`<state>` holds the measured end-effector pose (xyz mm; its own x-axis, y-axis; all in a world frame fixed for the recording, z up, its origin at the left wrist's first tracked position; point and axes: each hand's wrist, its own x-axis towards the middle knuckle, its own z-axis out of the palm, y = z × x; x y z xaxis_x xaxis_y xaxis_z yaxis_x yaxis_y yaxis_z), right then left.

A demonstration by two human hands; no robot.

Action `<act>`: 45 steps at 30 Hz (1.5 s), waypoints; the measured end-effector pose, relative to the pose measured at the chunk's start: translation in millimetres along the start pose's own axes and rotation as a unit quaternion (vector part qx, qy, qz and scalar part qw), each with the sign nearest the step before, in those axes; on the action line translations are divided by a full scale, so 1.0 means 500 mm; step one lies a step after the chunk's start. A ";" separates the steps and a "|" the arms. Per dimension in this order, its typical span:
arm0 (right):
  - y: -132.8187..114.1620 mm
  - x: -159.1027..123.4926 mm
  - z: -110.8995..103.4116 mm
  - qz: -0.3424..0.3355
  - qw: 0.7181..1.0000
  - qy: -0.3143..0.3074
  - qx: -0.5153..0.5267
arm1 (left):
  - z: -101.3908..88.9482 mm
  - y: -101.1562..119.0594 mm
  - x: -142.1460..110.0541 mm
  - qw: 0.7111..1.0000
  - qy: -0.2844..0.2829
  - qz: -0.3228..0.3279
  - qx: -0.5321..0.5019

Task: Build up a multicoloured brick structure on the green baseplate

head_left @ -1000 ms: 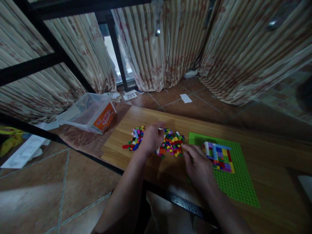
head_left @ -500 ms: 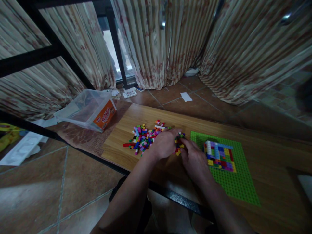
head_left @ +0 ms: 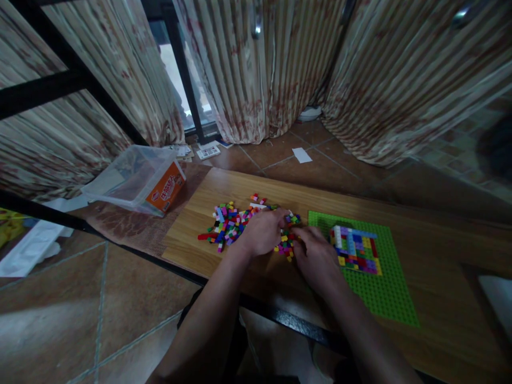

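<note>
A loose pile of small toy building bricks [head_left: 227,224] in many colours lies on the wooden table. My left hand [head_left: 262,230] is over the right part of the pile, its fingers bent together and pointing right. Facing it, my right hand [head_left: 318,258] rests at the pile's right edge with thumb and forefinger curled close together. Whatever either hand pinches is too small or hidden to name. Just right of my right hand, a block of joined colourful bricks [head_left: 357,249] sits on a green baseplate [head_left: 394,282].
At the left end of the table [head_left: 200,194], a clear plastic box [head_left: 132,184] with an orange label stands on a brown cloth [head_left: 120,226]. A black metal bar [head_left: 280,318] runs along the near edge. Striped curtains [head_left: 236,69] hang behind; a white paper [head_left: 302,155] lies on the floor.
The whole view has shifted slightly. My left hand has drawn back a little from my right hand, and more bricks show between them. The brick block stays on the baseplate.
</note>
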<state>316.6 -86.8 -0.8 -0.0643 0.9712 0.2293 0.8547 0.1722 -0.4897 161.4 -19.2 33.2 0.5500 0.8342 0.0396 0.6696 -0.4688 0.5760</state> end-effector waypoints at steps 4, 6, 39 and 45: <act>0.001 0.000 0.001 -0.016 1.000 -0.019 -0.005 | -0.001 -0.003 -0.004 0.999 -0.013 0.032 -0.011; 0.001 0.001 0.001 -0.012 1.000 -0.026 -0.002 | -0.002 -0.004 -0.005 0.999 -0.021 0.043 -0.015; -0.015 0.007 -0.006 0.012 0.999 -0.010 0.048 | -0.003 -0.015 0.003 0.998 0.052 0.019 -0.013; 0.006 -0.012 -0.105 -0.004 0.992 0.052 0.113 | -0.011 -0.007 0.007 0.992 0.123 0.005 -0.016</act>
<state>346.7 -100.8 40.5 -0.0062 0.9495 0.3138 0.7166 0.2231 -0.6609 158.4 -13.1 36.0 0.4152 0.8774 0.2403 0.6467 -0.4704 0.6004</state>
